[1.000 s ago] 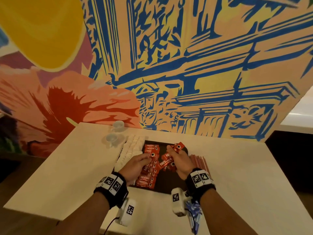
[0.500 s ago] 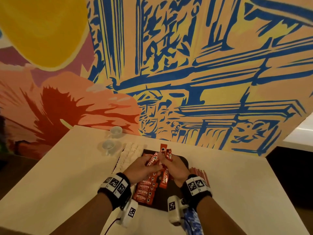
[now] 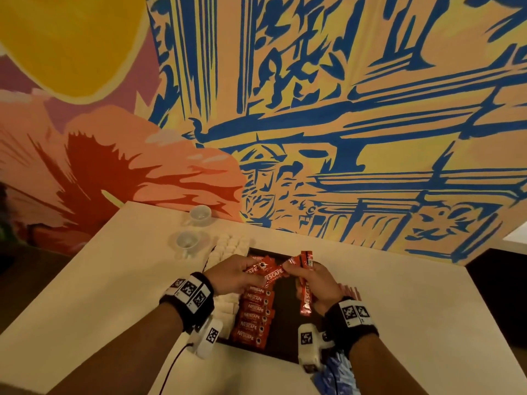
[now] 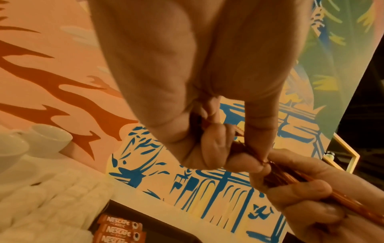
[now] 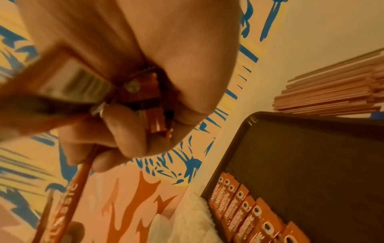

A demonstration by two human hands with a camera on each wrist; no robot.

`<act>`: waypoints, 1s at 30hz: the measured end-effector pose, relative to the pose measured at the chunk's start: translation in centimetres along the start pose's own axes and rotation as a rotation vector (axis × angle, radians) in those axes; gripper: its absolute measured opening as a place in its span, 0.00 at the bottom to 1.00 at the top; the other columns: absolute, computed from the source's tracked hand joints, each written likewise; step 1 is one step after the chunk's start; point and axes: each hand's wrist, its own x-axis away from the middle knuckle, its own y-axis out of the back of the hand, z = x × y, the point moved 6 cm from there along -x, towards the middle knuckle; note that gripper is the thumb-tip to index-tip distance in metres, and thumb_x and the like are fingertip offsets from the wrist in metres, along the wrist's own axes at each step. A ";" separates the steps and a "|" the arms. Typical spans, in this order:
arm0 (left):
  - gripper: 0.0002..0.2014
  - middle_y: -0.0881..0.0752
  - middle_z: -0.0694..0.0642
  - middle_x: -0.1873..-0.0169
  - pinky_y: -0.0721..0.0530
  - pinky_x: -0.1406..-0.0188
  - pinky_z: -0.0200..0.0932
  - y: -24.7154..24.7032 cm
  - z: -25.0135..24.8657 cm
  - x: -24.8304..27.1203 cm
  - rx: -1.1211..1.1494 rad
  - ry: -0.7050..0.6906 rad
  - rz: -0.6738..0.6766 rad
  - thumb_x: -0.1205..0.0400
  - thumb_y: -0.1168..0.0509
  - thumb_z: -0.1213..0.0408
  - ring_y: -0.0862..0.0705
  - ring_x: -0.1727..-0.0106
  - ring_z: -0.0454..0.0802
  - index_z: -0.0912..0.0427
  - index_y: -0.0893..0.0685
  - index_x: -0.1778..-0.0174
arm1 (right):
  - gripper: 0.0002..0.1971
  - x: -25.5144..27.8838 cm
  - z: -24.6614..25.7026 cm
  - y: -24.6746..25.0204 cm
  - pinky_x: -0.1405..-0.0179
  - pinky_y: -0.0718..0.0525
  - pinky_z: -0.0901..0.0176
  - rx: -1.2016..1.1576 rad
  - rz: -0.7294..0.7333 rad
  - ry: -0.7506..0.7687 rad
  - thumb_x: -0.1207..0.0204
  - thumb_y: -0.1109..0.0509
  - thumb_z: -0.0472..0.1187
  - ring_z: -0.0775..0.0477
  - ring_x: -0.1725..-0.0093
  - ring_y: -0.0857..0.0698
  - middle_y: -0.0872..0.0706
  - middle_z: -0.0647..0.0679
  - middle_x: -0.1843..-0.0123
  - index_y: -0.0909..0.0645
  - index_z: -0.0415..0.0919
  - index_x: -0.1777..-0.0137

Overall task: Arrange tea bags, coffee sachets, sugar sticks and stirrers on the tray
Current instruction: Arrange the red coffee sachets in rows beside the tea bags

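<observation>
A dark tray [image 3: 286,326] lies on the white table, with a neat column of red coffee sachets [image 3: 254,317] along its left side. Above the tray, my right hand [image 3: 296,270] grips a bundle of red sachets [image 3: 305,292] standing roughly upright. My left hand [image 3: 251,270] pinches one sachet [image 3: 269,274] at the bundle's left, lying crosswise. In the left wrist view the fingertips [image 4: 259,157] of my left hand meet my right hand [image 4: 301,189]. The right wrist view shows the gripped sachets [image 5: 155,106] above the tray [image 5: 301,164].
White packets [image 3: 228,246] lie in rows left of the tray. Two white cups [image 3: 186,242] [image 3: 199,215] stand at the back left. A stack of brown stirrers [image 3: 349,290] lies right of the tray. Blue packets [image 3: 336,372] sit by my right wrist. The painted wall is close behind.
My hands have come together over the tray with the loose sachets gathered into a bundle. The left hand now draws one sachet out sideways to the left.
</observation>
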 end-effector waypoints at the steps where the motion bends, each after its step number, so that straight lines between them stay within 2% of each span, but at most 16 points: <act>1: 0.08 0.14 0.40 0.70 0.24 0.72 0.28 0.3 0.2 -0.2 -0.028 0.012 0.012 0.18 0.30 0.69 0.19 0.71 0.33 0.50 0.15 0.59 | 0.08 -0.2 -0.2 0.0 0.81 0.22 0.66 0.005 0.016 -0.016 0.22 0.23 0.38 0.56 0.80 0.19 0.15 0.52 0.75 0.17 0.33 0.54; 3: 0.09 0.15 0.39 0.72 0.26 0.71 0.29 0.7 0.7 -0.6 -0.088 0.045 0.039 0.18 0.30 0.67 0.21 0.73 0.31 0.49 0.16 0.61 | 0.09 -0.7 -0.8 0.0 0.80 0.22 0.67 0.023 0.030 -0.059 0.22 0.23 0.39 0.57 0.79 0.18 0.13 0.50 0.73 0.16 0.31 0.52; 5: 0.09 0.17 0.40 0.71 0.27 0.70 0.32 1.4 1.3 -1.2 -0.137 0.070 0.038 0.19 0.29 0.65 0.23 0.73 0.34 0.49 0.16 0.64 | 0.14 -1.5 -1.6 0.2 0.80 0.22 0.66 0.017 0.005 -0.100 0.24 0.21 0.41 0.56 0.78 0.18 0.10 0.44 0.65 0.14 0.29 0.48; 7: 0.07 0.19 0.46 0.69 0.29 0.71 0.35 2.3 2.0 -1.9 -0.168 0.094 0.025 0.20 0.27 0.62 0.25 0.73 0.39 0.50 0.15 0.64 | 0.17 -2.3 -2.4 0.6 0.79 0.22 0.66 -0.008 -0.036 -0.131 0.25 0.21 0.42 0.55 0.77 0.18 0.08 0.38 0.53 0.13 0.27 0.43; 9: 0.08 0.22 0.50 0.70 0.31 0.73 0.36 3.0 2.5 -2.4 -0.184 0.107 0.001 0.18 0.28 0.57 0.29 0.73 0.42 0.50 0.14 0.64 | 0.17 -2.8 -3.0 1.0 0.78 0.22 0.65 -0.013 -0.073 -0.150 0.24 0.22 0.41 0.54 0.77 0.20 0.07 0.36 0.48 0.13 0.28 0.41; 11: 0.13 0.25 0.49 0.73 0.32 0.74 0.37 3.9 2.9 -3.1 -0.199 0.118 -0.046 0.15 0.32 0.51 0.30 0.74 0.43 0.49 0.14 0.65 | 0.14 -3.4 -3.4 1.6 0.76 0.20 0.64 -0.024 -0.121 -0.169 0.21 0.24 0.40 0.54 0.76 0.17 0.07 0.36 0.48 0.13 0.30 0.42; 12: 0.14 0.25 0.50 0.73 0.30 0.72 0.39 4.6 3.0 -3.5 -0.209 0.128 -0.073 0.13 0.35 0.50 0.30 0.73 0.45 0.51 0.13 0.62 | 0.13 -3.8 -3.5 2.0 0.72 0.19 0.61 -0.025 -0.151 -0.176 0.22 0.24 0.40 0.54 0.75 0.15 0.07 0.37 0.48 0.12 0.31 0.43; 14: 0.17 0.24 0.54 0.69 0.26 0.66 0.42 6.2 3.5 -4.6 -0.263 0.142 -0.121 0.11 0.41 0.52 0.26 0.69 0.48 0.59 0.13 0.52 | 0.14 -4.7 -4.1 2.9 0.63 0.18 0.55 -0.001 -0.219 -0.196 0.24 0.23 0.43 0.52 0.70 0.13 0.06 0.37 0.49 0.11 0.34 0.44; 15: 0.17 0.22 0.55 0.67 0.25 0.64 0.43 7.0 3.7 -5.3 -0.304 0.138 -0.143 0.10 0.43 0.54 0.24 0.68 0.50 0.59 0.12 0.49 | 0.13 -5.1 -4.4 3.5 0.59 0.17 0.51 0.010 -0.261 -0.197 0.25 0.22 0.44 0.50 0.68 0.13 0.06 0.39 0.51 0.10 0.35 0.45; 17: 0.18 0.21 0.58 0.66 0.24 0.65 0.43 8.2 4.1 -6.8 -0.365 0.128 -0.171 0.10 0.47 0.59 0.22 0.67 0.52 0.64 0.12 0.44 | 0.12 -5.9 -4.9 4.3 0.54 0.15 0.48 0.057 -0.335 -0.186 0.26 0.21 0.46 0.47 0.62 0.13 0.06 0.42 0.53 0.09 0.38 0.50; 19: 0.16 0.20 0.60 0.63 0.23 0.65 0.43 9.0 4.9 -8.4 -0.387 0.122 -0.204 0.10 0.45 0.63 0.21 0.64 0.55 0.67 0.14 0.42 | 0.11 -6.7 -5.4 4.7 0.56 0.15 0.51 0.101 -0.370 -0.198 0.26 0.20 0.46 0.46 0.60 0.13 0.06 0.43 0.55 0.10 0.38 0.52; 21: 0.09 0.17 0.54 0.59 0.20 0.59 0.45 9.4 5.5 -9.8 -0.425 0.072 -0.245 0.12 0.39 0.66 0.17 0.58 0.56 0.59 0.15 0.40 | 0.09 -7.5 -5.9 4.9 0.64 0.20 0.57 0.178 -0.369 -0.208 0.23 0.21 0.44 0.48 0.61 0.14 0.09 0.45 0.59 0.10 0.38 0.52; 23: 0.08 0.16 0.47 0.57 0.19 0.51 0.45 9.6 5.9 -11.1 -0.473 0.020 -0.297 0.15 0.33 0.68 0.16 0.52 0.52 0.55 0.15 0.43 | 0.05 -8.3 -6.4 5.0 0.63 0.21 0.58 0.260 -0.363 -0.176 0.23 0.22 0.41 0.49 0.60 0.13 0.10 0.47 0.60 0.10 0.40 0.55; 26: 0.07 0.12 0.49 0.55 0.16 0.45 0.45 9.9 7.0 -13.2 -0.482 0.032 -0.362 0.21 0.26 0.67 0.14 0.51 0.49 0.50 0.14 0.55 | 0.06 -10.1 -7.5 5.3 0.54 0.16 0.55 0.413 -0.349 -0.109 0.24 0.20 0.42 0.46 0.58 0.12 0.10 0.48 0.61 0.12 0.48 0.62; 28: 0.10 0.10 0.50 0.56 0.15 0.45 0.44 9.9 8.2 -15.1 -0.489 0.058 -0.366 0.23 0.23 0.66 0.12 0.52 0.48 0.46 0.15 0.60 | 0.07 -11.5 -8.8 5.7 0.58 0.17 0.56 0.497 -0.338 -0.116 0.24 0.21 0.45 0.46 0.58 0.12 0.09 0.48 0.61 0.12 0.46 0.61; 30: 0.09 0.10 0.48 0.58 0.15 0.51 0.38 9.8 9.0 -16.7 -0.502 0.067 -0.363 0.23 0.24 0.68 0.12 0.54 0.46 0.49 0.14 0.60 | 0.07 -12.8 -9.7 6.2 0.61 0.19 0.59 0.517 -0.340 -0.125 0.23 0.21 0.46 0.47 0.58 0.11 0.09 0.48 0.60 0.11 0.43 0.59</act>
